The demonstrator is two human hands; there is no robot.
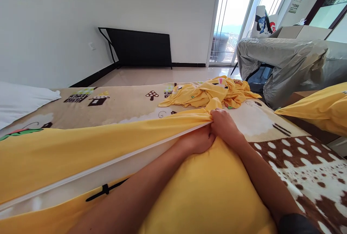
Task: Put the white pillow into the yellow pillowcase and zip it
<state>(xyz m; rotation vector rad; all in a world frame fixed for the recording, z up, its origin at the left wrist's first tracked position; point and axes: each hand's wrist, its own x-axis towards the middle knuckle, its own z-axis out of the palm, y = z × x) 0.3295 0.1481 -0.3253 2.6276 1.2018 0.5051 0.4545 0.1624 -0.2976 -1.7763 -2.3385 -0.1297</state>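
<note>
While the right hand (225, 123) grips the bunched end of a long yellow cloth cover (94, 147) whose white-edged slit (93, 180) runs toward eight o'clock, the left hand (199, 141), curled just beside on that bearing, hides its hold from me.

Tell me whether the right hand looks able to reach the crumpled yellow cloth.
Probably yes: the crumpled yellow cloth lies just beyond the right hand, with no solid obstacle between, but that hand grips the yellow cover.

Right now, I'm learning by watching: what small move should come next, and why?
Perhaps slide the left hand along the white edging, the right hand anchoring the yellow cover: both hands are together near one end of its opening, which gapes leftward.
</note>
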